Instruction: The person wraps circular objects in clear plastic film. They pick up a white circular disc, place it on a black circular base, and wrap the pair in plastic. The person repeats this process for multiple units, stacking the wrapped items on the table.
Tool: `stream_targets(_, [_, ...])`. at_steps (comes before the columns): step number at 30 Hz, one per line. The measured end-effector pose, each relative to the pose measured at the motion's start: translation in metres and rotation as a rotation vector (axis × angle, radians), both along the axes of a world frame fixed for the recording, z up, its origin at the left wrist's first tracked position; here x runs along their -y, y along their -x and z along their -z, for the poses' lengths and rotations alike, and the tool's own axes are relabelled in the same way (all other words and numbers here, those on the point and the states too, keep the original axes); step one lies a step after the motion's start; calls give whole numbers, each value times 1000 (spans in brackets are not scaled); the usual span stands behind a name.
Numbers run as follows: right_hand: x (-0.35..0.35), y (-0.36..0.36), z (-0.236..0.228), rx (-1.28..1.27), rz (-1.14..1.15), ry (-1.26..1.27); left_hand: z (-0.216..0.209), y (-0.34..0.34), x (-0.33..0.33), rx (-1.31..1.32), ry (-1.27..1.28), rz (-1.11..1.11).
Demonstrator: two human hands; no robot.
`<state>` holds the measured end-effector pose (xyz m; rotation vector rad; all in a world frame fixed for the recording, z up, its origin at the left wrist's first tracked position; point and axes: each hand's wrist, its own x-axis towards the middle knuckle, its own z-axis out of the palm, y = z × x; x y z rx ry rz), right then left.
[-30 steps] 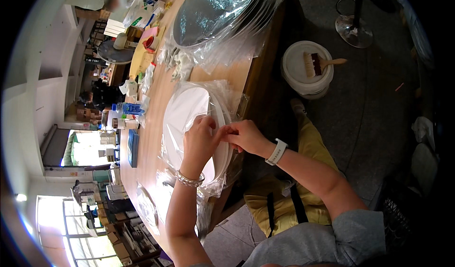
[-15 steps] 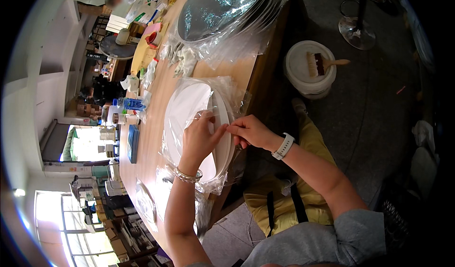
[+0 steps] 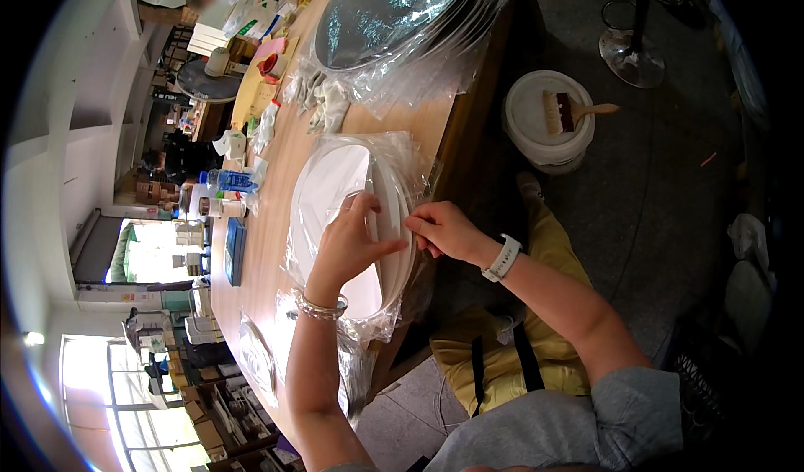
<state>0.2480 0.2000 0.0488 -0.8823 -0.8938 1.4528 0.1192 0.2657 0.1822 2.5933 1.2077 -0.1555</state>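
And there, across the lid of the white bucket (image 3: 525,108), lay a wooden-handled brush (image 3: 568,112), with a stool (image 3: 632,56) nearby! Over on the table (image 3: 271,239), pale gloves (image 3: 329,108) sat crumpled, and a water bottle (image 3: 228,180) stood near a blue box (image 3: 234,252).

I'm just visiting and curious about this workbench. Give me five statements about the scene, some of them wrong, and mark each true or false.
1. The left hand is over the white round discs. True.
2. The left thumb is pressed against the left index finger. False: a clear gap shows between them.
3. The white wristband is on the left wrist. False: it is on the right wrist; the left one wears a bracelet.
4. A wooden-handled brush lies on top of the white bucket. True.
5. The blue-capped bottle is on the floor. False: it is on the table.
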Motion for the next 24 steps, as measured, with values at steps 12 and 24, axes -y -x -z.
stream_targets(12, [-16,-1,-27,146,-94,110,-10,13,-9,79,166,-37])
stream_targets(24, [-12,10,-40,291,52,55,-4,17,-14,132,191,9])
